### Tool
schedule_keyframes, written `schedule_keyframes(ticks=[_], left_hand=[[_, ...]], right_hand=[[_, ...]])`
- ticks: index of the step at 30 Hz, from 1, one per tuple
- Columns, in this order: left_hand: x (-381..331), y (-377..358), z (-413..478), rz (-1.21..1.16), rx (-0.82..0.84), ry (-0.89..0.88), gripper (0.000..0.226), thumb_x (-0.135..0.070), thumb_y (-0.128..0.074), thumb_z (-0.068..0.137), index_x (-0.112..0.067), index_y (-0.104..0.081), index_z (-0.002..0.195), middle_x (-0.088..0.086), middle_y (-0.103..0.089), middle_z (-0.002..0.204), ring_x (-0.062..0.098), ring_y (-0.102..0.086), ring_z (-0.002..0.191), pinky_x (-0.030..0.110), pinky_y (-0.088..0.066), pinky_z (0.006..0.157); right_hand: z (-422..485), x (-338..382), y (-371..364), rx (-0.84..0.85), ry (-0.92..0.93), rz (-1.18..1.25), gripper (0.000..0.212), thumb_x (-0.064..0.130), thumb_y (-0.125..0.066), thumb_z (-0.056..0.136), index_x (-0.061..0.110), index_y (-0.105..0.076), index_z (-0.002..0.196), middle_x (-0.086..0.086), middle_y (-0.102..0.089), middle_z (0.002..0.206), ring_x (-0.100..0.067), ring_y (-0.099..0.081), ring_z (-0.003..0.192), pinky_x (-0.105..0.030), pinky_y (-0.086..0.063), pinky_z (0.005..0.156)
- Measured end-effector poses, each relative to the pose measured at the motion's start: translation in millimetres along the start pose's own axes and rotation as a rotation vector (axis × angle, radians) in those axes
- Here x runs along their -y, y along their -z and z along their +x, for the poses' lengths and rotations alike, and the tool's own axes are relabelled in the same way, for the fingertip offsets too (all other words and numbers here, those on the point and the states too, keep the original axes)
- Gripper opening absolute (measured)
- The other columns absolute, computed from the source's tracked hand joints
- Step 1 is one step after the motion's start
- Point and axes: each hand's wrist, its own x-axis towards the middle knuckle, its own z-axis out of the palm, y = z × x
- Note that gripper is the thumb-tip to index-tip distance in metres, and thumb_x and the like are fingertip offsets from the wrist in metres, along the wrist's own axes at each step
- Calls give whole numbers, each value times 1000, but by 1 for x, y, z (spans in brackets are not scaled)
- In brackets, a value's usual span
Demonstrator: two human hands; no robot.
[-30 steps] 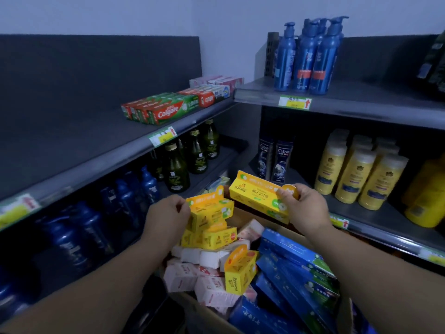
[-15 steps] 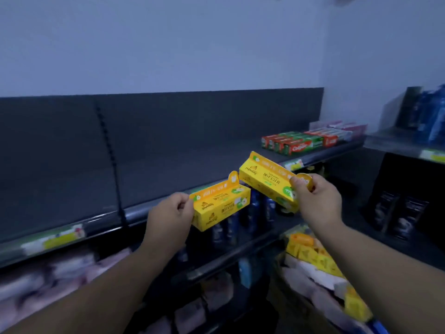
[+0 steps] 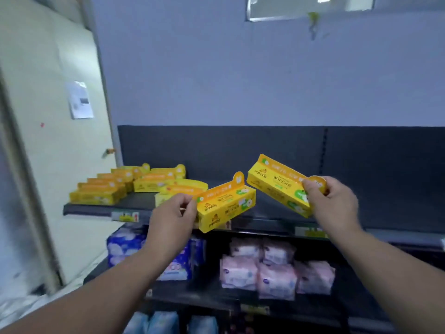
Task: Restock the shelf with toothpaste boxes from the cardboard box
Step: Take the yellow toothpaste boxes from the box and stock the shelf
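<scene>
Left hand pinches a yellow cardboard toothpaste box by its end, right hand its twin. Likely light, stiff, crushable.

- Door: pale, at far left, with a paper sheet stuck on it.
- Wall: blue-grey, with a window at the top edge.
- Pink packs: stacked on the lower shelf.
- Blue packs: left of the pink packs, on the same level.
</scene>
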Motion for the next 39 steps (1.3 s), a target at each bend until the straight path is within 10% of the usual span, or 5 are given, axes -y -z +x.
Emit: schedule_keyframes(ticks=[18, 33, 39], left_hand=[[135, 118, 146, 521, -212, 221, 23, -23, -48, 97, -12, -66, 105, 8, -68, 93, 19, -51, 76, 29, -36, 64], [216, 81, 249, 449, 255, 223, 18, -21, -54, 96, -16, -63, 81, 5, -66, 82, 22, -66, 78, 39, -55, 79], [244, 74, 282, 558, 423, 34, 17, -28, -57, 94, -24, -57, 77, -3, -61, 81, 15, -58, 76, 26, -43, 63]], right_hand=[[74, 64, -226, 345, 154, 54, 24, 35, -59, 95, 17, -65, 81, 3, -65, 75, -15, -61, 70, -28, -45, 57], [102, 79, -316, 535, 81, 94, 19, 36, -61, 94, 18, -68, 95, 4, -71, 87, -10, -69, 78, -29, -56, 66], [95, 95, -340, 726, -9, 90, 17, 37, -64, 92, 22, -68, 99, 3, -75, 90, -12, -73, 80, -34, -59, 75]])
